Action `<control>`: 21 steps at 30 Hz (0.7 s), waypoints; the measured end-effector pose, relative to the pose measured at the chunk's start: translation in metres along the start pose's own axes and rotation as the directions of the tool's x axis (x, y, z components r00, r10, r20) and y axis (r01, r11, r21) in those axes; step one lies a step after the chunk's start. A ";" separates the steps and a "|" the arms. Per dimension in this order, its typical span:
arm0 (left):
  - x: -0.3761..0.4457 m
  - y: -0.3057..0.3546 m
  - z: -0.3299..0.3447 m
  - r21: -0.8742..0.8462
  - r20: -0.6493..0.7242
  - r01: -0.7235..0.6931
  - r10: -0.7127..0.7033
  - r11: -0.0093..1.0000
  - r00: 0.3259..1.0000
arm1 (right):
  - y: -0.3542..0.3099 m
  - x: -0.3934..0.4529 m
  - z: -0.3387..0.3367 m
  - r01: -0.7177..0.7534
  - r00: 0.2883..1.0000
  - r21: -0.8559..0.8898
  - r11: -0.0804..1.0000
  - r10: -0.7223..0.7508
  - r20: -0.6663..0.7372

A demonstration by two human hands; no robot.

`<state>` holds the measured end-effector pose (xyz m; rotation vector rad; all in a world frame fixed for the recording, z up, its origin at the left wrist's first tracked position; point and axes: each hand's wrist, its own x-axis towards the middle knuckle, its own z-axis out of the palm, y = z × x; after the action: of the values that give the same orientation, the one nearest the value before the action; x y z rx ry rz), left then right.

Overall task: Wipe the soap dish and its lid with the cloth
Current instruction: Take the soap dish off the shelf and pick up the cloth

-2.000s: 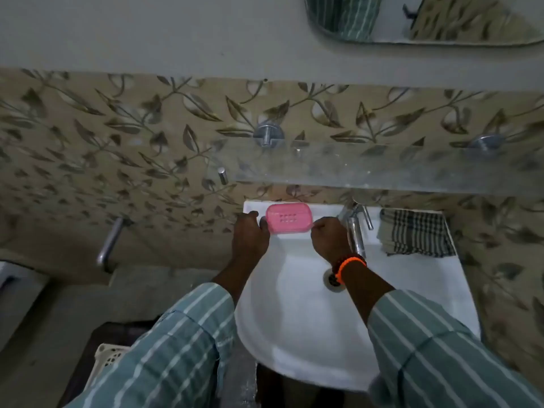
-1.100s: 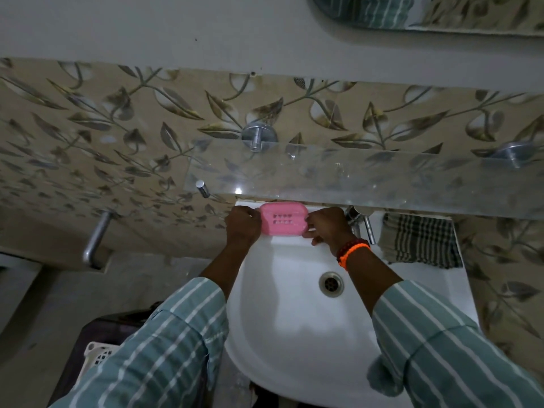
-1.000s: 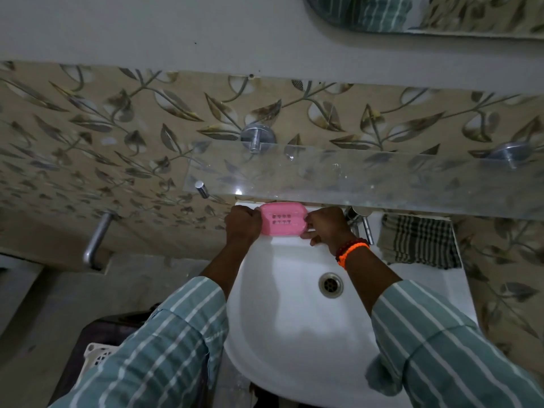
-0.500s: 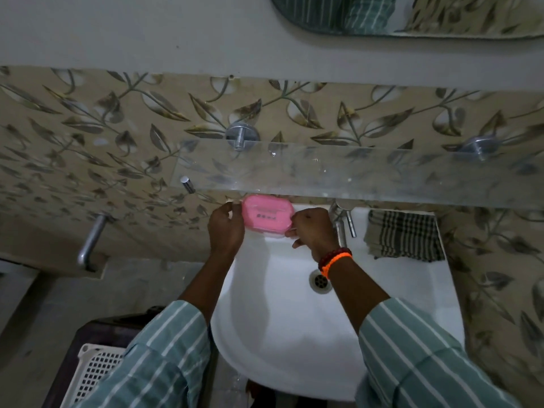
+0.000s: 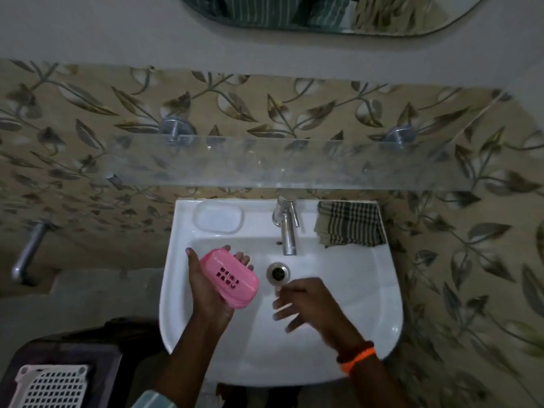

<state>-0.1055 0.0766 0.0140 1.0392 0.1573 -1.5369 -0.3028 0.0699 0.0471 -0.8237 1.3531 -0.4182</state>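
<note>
A left hand is cradling a pink slotted plastic soap dish; the right hand, beside it, is hovering empty with fingers spread.

Soap dish: pink plastic, smooth with a dull sheen, slotted on its upper face; washbasin: white glazed ceramic, glossy, with a moulded soap recess. Tap and drain ring: polished metal, reflective; shelf above the basin: clear glass, smeared and hazy, on shiny metal brackets. Cloth: woven checked fabric, matt and soft; wall tiles: leaf-patterned, satin finish; basket: white perforated plastic, matt.
</note>
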 end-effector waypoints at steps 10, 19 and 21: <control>-0.032 -0.034 0.013 0.015 -0.046 0.328 -0.327 0.944 0.944 | 0.002 0.124 -0.122 -0.073 0.752 -0.983 0.166 -0.638 -0.164; -0.053 -0.060 0.018 0.010 0.001 0.349 -0.349 0.937 0.937 | -0.006 0.123 -0.149 0.084 0.629 -0.990 0.111 -0.776 -0.034; -0.056 -0.062 0.019 0.026 0.014 0.350 -0.351 0.936 0.936 | -0.012 0.117 -0.157 0.152 0.576 -0.960 0.237 -0.810 -0.109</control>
<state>-0.1748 0.1226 0.0355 1.0539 0.3279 -1.8733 -0.4274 -0.0627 -0.0249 -2.3234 1.9056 -0.5038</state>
